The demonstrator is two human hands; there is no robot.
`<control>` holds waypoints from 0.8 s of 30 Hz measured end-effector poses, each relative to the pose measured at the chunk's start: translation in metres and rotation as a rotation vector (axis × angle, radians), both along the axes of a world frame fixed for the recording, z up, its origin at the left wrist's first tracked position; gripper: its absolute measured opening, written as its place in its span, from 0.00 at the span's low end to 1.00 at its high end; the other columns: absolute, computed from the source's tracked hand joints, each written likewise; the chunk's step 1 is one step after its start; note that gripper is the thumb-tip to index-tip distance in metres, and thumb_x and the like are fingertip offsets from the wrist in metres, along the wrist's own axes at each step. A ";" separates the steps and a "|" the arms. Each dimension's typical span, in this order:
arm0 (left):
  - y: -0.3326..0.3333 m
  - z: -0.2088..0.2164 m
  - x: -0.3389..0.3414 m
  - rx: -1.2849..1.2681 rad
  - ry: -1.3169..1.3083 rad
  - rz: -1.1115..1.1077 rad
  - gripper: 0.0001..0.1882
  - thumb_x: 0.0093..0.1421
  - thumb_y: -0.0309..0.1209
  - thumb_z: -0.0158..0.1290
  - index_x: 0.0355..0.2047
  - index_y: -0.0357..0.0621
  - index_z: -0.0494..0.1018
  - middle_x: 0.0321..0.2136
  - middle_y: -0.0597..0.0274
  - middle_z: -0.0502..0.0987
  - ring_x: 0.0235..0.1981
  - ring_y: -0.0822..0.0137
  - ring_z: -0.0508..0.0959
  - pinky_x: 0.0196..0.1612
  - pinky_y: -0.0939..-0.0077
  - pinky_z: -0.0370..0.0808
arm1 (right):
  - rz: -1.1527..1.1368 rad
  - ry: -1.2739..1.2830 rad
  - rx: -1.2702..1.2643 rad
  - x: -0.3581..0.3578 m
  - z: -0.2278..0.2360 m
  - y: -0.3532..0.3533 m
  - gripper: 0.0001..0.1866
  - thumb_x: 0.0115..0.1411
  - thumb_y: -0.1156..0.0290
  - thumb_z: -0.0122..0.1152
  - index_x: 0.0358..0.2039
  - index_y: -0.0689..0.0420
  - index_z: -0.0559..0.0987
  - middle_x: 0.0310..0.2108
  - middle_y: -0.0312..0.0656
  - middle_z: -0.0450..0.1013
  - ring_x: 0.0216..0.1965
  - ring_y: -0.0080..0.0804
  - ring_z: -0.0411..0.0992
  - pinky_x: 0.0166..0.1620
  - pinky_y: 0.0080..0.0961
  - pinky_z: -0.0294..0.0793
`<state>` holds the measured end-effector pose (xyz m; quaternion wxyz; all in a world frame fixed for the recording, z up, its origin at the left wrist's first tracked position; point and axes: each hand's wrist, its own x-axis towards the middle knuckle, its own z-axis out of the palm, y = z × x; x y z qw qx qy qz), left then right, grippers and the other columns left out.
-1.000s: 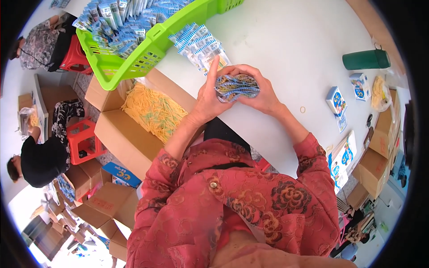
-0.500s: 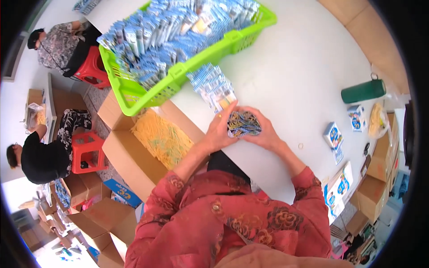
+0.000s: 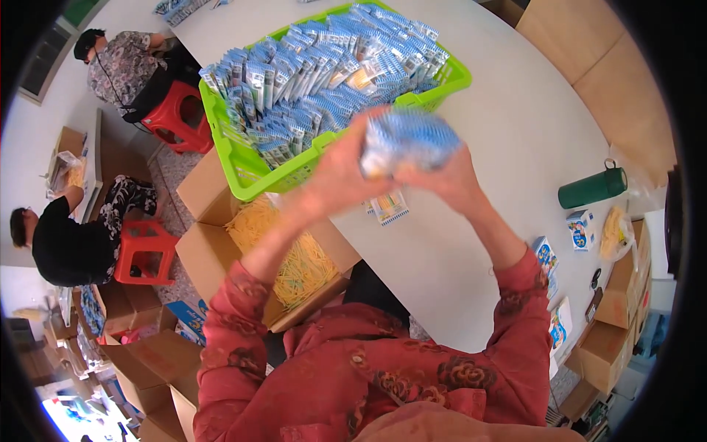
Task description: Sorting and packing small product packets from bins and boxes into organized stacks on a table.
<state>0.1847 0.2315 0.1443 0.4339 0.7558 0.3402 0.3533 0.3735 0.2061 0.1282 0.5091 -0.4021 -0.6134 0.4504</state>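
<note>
Between my two hands is a bundle of blue-and-white striped packets (image 3: 412, 140), raised above the table and smeared by motion. My left hand (image 3: 340, 171) closes round its left side, and my right hand (image 3: 448, 180) grips the right side. Below them, a packet (image 3: 389, 207) lies on the white table (image 3: 442, 254), partly hidden by my hands. Just beyond stands a bright green plastic crate (image 3: 283, 175), filled with rows of similar packets (image 3: 302, 81).
An open carton (image 3: 202, 254) of thin yellow strands (image 3: 298, 269) stands by the table's left edge. Right of me are a green bottle (image 3: 593, 188), small printed boxes (image 3: 580, 230) and cartons (image 3: 600, 353). Two people sit on red stools (image 3: 143, 250) at left.
Both hands have lifted the bundle up and away from me, and its striped side now shows instead of the dark packet edges. The view has shifted slightly.
</note>
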 end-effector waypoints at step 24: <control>0.151 -0.054 -0.014 0.570 0.535 0.371 0.38 0.41 0.44 0.62 0.46 0.36 0.57 0.41 0.40 0.66 0.42 0.44 0.72 0.41 0.56 0.72 | -0.425 -0.213 -0.204 -0.057 -0.039 0.189 0.39 0.35 0.69 0.72 0.48 0.64 0.64 0.41 0.46 0.71 0.40 0.33 0.72 0.43 0.27 0.72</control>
